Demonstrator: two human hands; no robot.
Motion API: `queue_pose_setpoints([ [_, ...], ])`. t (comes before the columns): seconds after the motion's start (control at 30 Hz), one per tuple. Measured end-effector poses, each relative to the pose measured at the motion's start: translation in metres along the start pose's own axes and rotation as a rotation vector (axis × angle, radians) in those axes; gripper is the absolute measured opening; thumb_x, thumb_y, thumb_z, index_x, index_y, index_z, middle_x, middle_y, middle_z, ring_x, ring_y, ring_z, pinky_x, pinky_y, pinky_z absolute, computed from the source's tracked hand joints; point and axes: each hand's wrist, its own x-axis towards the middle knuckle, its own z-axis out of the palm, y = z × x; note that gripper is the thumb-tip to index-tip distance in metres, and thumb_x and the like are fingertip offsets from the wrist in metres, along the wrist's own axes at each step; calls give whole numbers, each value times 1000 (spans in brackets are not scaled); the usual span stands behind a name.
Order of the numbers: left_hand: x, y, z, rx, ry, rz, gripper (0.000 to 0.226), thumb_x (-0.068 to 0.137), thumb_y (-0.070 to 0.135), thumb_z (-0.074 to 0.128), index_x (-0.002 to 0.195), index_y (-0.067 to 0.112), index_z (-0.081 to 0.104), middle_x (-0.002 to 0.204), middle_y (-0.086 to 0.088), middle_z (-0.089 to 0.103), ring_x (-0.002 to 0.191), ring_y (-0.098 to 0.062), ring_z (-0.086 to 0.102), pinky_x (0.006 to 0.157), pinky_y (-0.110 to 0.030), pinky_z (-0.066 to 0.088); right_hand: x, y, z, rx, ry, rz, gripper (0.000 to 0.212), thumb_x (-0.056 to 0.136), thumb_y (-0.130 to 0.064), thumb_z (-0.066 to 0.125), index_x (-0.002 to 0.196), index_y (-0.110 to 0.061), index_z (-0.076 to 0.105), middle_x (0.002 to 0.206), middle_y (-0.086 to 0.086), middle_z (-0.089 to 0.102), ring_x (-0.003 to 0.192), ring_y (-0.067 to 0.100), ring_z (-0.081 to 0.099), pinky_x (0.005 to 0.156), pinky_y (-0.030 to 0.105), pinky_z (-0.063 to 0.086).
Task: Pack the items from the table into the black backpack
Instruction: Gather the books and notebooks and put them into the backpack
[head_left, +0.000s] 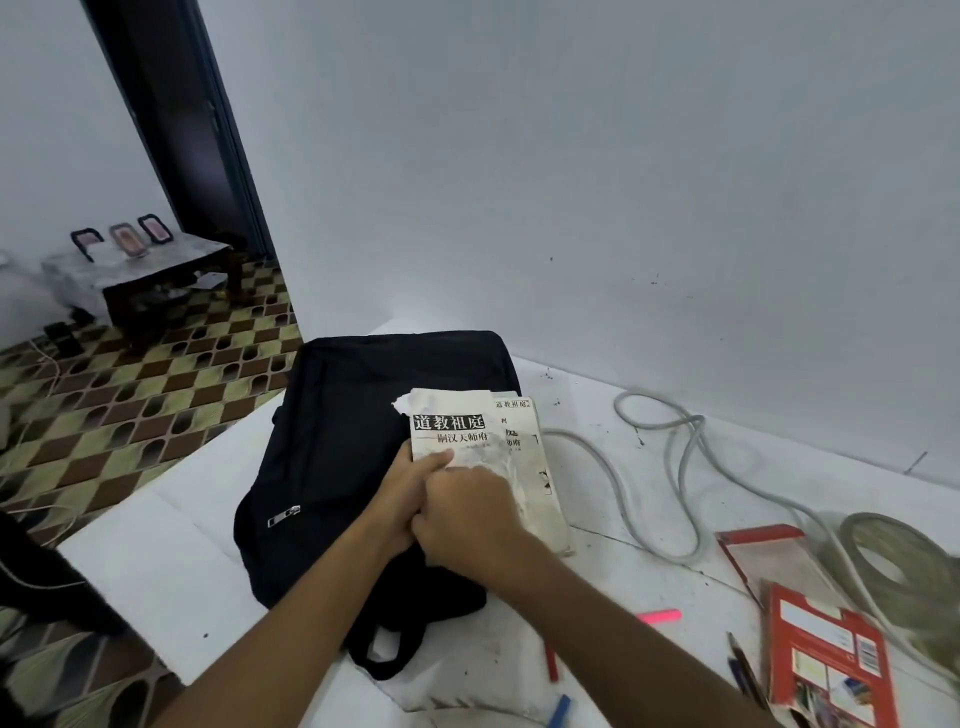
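The black backpack (353, 457) lies flat on the white table (171, 561). A worn white book (457, 426) with black Chinese lettering rests over the backpack's right side, its cover torn and lifted. My left hand (405, 493) grips the book's near left edge, thumb on the cover. My right hand (467, 514) lies on the book's lower part, fingers curled against it and touching the left hand. On the table to the right lie a red book (826, 660), a red-edged clear folder (763, 556), a pink highlighter (660, 617), a red pen (551, 662), a blue pen (560, 711) and pencils (745, 670).
A grey hose (691, 467) loops across the table's right side into a coil (893, 566). A white wall stands right behind the table. To the left are a patterned floor and a low dark table (156, 280) with framed objects.
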Motion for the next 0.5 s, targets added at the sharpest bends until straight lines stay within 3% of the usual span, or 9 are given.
queue_pose_setpoints([
  [0.1,5,-6,-1,46,46,-3,37,88,-2,57,123,11,51,110,-12,69,90,-28,69,66,-36,56,0,43,-5,332,165,175,23,87,-25,55,104,-15,67,104,6,67,100,26,59,80,31,44],
  [0.17,3,-6,1,21,50,-21,36,88,-2,60,119,14,50,110,-11,68,89,-28,69,62,-38,57,2,83,-6,350,341,329,29,87,-17,57,114,-8,62,115,12,63,109,29,54,91,35,42],
  [0.23,1,-6,2,9,49,-15,37,88,-1,62,118,16,50,109,-10,67,88,-27,69,58,-37,57,1,110,-2,543,233,537,35,91,-23,57,122,-8,56,117,13,59,107,27,56,88,32,41],
  [0.27,1,-7,2,13,51,-9,37,87,-1,63,117,17,50,108,-10,67,87,-27,69,57,-37,57,1,114,2,692,127,602,29,92,-28,56,117,-13,57,109,12,58,95,22,59,80,29,41],
  [0.3,1,-8,3,22,54,0,38,86,-1,65,116,18,50,108,-10,67,87,-28,69,57,-37,57,0,115,7,814,58,620,19,92,-30,55,104,-15,58,99,11,57,79,18,57,71,27,41],
  [0.37,-1,-9,4,40,48,33,40,83,-1,68,113,17,51,109,-11,68,88,-30,70,62,-41,58,-3,109,13,916,113,578,15,93,-24,53,91,-11,60,88,5,63,69,13,56,63,24,40],
  [0.5,-7,-4,6,16,-24,146,50,75,2,74,119,12,52,113,-14,69,94,-34,70,71,-47,58,-8,97,5,1032,368,436,19,91,-15,58,106,-26,57,99,-10,63,90,5,61,69,19,46],
])
